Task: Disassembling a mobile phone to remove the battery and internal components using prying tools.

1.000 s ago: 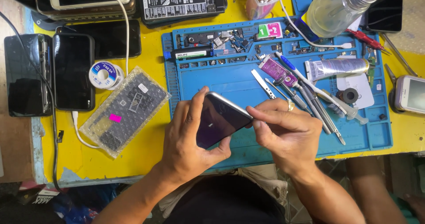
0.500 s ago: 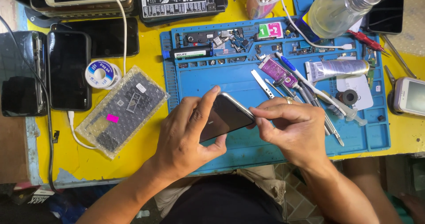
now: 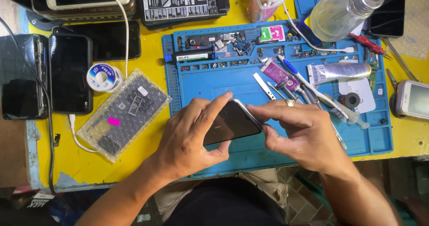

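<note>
While in both hands' grip, phone (image 3: 230, 124).

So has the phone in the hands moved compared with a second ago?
Barely: the phone sits over the same lower middle of the blue mat, only tilted slightly.

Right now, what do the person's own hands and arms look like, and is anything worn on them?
Both forearms are bare, with no sleeves, gloves or watch in view. The right hand wears a gold-coloured ring on one finger. The left hand wears nothing visible.

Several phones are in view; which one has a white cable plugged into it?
The dark phone lying left on the yellow table; a white cable enters its bottom edge. The others show no such plug.
</note>
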